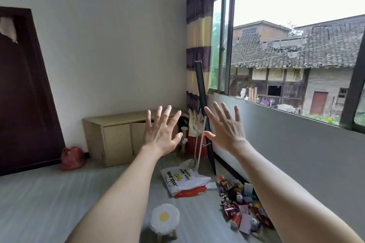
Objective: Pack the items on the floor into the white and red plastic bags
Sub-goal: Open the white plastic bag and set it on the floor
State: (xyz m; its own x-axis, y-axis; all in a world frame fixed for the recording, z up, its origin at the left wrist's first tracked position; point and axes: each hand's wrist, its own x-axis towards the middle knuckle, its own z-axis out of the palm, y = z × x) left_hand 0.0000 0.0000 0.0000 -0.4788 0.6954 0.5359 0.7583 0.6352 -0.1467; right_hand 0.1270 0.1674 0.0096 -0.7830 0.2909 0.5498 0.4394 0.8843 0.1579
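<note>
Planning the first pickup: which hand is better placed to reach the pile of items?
Probably the right hand: the pile lies under the right forearm by the wall. Left hand is nearer the white bag.

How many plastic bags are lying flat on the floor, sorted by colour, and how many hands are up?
White plastic bag: 1
Red plastic bag: 1
Raised open hands, left hand and right hand: 2
Total: 4

A low wooden cabinet (pixel 116 140) stands against the white wall (pixel 108 45), beside a daylit window (pixel 286 35).
</note>
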